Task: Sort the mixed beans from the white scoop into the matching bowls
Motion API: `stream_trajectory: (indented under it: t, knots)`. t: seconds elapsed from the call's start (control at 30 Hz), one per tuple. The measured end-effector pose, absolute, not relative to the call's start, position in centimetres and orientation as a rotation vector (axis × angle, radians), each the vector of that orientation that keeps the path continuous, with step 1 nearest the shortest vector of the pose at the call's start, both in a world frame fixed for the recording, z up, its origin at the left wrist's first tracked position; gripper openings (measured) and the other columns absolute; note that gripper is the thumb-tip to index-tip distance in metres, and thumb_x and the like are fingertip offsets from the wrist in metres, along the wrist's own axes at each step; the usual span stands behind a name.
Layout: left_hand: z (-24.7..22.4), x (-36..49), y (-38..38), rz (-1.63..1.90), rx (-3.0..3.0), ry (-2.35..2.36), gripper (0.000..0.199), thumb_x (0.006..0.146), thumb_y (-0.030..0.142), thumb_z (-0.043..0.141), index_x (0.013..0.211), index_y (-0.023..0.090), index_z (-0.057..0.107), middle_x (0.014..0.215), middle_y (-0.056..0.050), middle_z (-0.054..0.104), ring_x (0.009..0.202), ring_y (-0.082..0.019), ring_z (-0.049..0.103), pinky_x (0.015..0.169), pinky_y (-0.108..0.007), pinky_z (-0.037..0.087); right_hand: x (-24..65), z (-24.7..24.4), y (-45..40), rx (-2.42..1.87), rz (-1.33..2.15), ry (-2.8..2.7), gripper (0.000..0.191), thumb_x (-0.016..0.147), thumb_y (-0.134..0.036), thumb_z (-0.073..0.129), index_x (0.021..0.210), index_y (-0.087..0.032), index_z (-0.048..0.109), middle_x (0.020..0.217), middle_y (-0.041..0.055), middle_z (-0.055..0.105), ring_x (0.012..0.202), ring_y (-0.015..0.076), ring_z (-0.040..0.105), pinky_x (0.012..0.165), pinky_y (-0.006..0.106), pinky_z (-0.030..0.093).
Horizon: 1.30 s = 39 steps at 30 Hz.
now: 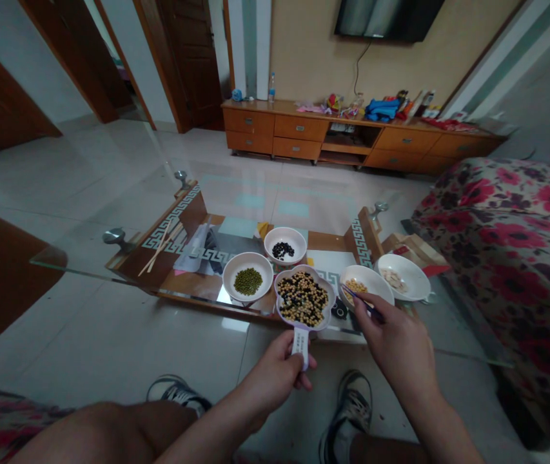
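Left hand [279,370]: gripping flower tray [300,340], probably for steadiness.
Right hand [403,338]: I pinch tweezers [351,292] at tray's three-o'clock bowl [377,283].

Left grip [282,368], lower centre of the frame: fingers curled, thumb laid on top. Left forearm [221,420] rises diagonally from the bottom edge. Right grip [400,338], right of centre: thumb and forefinger pinched, back of hand uppermost, directed upper left. Right forearm [443,419] enters from lower right. Both forearms bare.
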State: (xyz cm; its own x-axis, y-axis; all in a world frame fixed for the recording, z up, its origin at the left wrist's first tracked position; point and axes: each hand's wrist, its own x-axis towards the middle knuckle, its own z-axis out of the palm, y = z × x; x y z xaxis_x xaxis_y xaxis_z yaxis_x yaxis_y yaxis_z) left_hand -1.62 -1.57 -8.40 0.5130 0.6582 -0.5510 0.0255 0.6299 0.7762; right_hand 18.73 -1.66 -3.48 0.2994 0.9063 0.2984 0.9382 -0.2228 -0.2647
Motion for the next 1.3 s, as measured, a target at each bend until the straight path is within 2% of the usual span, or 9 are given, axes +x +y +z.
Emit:
stream_trajectory:
  t: [0.27,0.5,0.77,1.0,1.3]
  knots:
    - [-8.1,-1.8,-1.5,0.424,0.802,0.996,0.031,0.079,0.022,0.047,0.109,0.015,0.052,0.097,-0.006,0.063,0.058,-0.009,0.055,0.062,-0.026,0.040,20.7,-2.6,-1.9,-2.588,-0.174,-1.438,0.035,0.088,-0.046,0.051,0.104,-0.026,0.073,0.073,0.0075,0.071,0.056,0.0187,0.061,0.048,0.026,0.026]
    - [-7.4,-1.7,-1.5,0.445,0.795,1.011,0.033,0.076,0.023,0.049,0.108,0.014,0.052,0.096,-0.007,0.063,0.058,-0.009,0.055,0.060,-0.025,0.039,19.7,-3.2,-2.1,-2.357,-0.056,-1.462,0.034,0.087,-0.045,0.052,0.103,-0.023,0.072,0.066,0.0051,0.070,0.060,0.0211,0.065,0.052,0.027,0.035]
    - [-7.9,-1.5,-1.5,0.459,0.804,0.994,0.037,0.077,0.020,0.045,0.112,0.013,0.052,0.092,-0.005,0.064,0.057,-0.008,0.054,0.061,-0.025,0.037,16.6,-4.0,-1.0,-2.206,0.071,-1.626,0.030,0.088,-0.044,0.051,0.100,-0.024,0.070,0.073,0.0040,0.073,0.065,0.0204,0.068,0.054,0.025,0.039]
    - [-8.0,-1.4,-1.0,0.445,0.816,0.987,0.036,0.080,0.021,0.044,0.115,0.014,0.051,0.084,-0.004,0.065,0.058,-0.010,0.055,0.061,-0.025,0.038,14.9,-4.5,0.3,-2.227,0.282,-1.891,0.022,0.088,-0.034,0.049,0.097,-0.023,0.067,0.076,0.0030,0.072,0.068,0.0182,0.067,0.055,0.024,0.034]
    - [-8.3,-1.5,-1.2,0.442,0.781,0.971,0.036,0.085,0.029,0.046,0.117,0.014,0.050,0.085,-0.005,0.065,0.057,-0.010,0.053,0.061,-0.025,0.039,14.6,-5.2,0.3,-2.206,0.291,-2.022,0.021,0.085,-0.034,0.048,0.086,-0.023,0.066,0.072,0.0036,0.071,0.064,0.0182,0.066,0.053,0.025,0.030]
